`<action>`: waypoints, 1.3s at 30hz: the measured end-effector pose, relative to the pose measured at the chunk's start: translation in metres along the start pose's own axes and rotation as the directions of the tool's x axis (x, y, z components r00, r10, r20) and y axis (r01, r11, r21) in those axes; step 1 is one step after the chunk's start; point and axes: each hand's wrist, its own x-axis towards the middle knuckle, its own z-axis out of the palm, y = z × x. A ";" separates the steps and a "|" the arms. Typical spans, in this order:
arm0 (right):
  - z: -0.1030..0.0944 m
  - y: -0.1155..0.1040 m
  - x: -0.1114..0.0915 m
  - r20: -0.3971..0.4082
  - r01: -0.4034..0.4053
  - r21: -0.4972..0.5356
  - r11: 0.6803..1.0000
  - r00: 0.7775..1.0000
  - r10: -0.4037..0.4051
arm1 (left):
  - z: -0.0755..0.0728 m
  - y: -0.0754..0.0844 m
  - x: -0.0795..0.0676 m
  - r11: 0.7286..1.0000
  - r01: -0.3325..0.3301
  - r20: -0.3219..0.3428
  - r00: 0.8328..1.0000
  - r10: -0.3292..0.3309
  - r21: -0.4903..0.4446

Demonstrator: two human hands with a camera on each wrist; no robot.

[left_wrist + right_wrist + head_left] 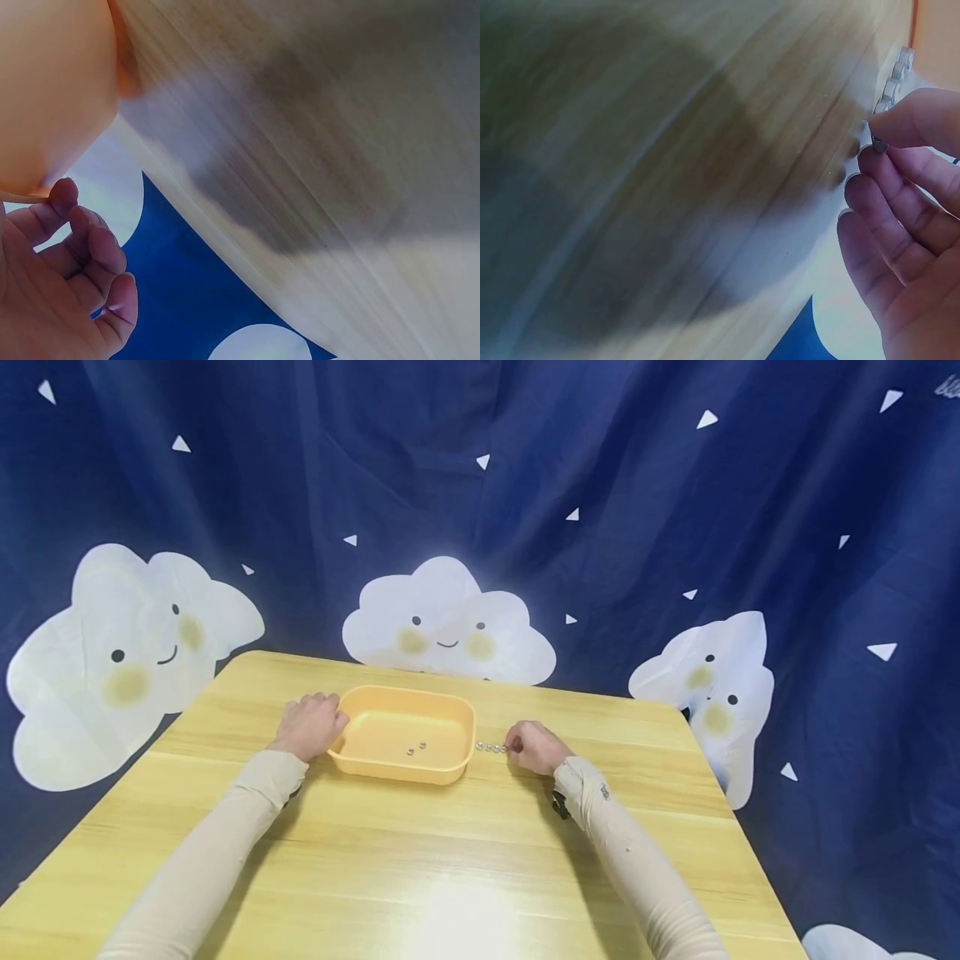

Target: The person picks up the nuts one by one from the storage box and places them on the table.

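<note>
A shallow yellow-orange plastic tray (pixel 405 772) stands on the table, with two small silvery metal pieces (pixel 416 748) lying on its floor. My left hand (pixel 311 727) grips the tray's left end at the rim. In the left wrist view, its fingers (pixel 64 192) curl up close by the tray's edge. Just right of the tray, several more small round metal pieces (pixel 487 747) form a short row. At the right end of that row is my right hand (pixel 536 747). Thumb and forefinger pinch one small metal piece (pixel 880 145), as the right wrist view shows; the other fingers are loosely bent.
The light wood-grain table (pixel 390 860) reaches toward me, with a bright glare spot near the front. Behind it hangs a dark blue curtain (pixel 300 485) printed with white clouds and small triangles. Both forearms wear light sleeves (pixel 630 852).
</note>
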 end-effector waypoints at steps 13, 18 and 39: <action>0.002 0.000 0.002 -0.015 0.022 -0.001 1.000 1.000 -0.022 | 0.000 -0.004 0.000 1.000 0.003 0.013 1.000 -0.003 -0.006; 0.001 -0.001 0.002 -0.015 0.026 0.000 1.000 1.000 -0.026 | -0.002 -0.003 0.000 1.000 0.007 0.013 1.000 -0.007 -0.011; 0.003 0.003 0.000 -0.021 0.023 0.009 1.000 1.000 -0.023 | 0.002 -0.005 0.001 1.000 0.005 0.007 1.000 -0.005 -0.027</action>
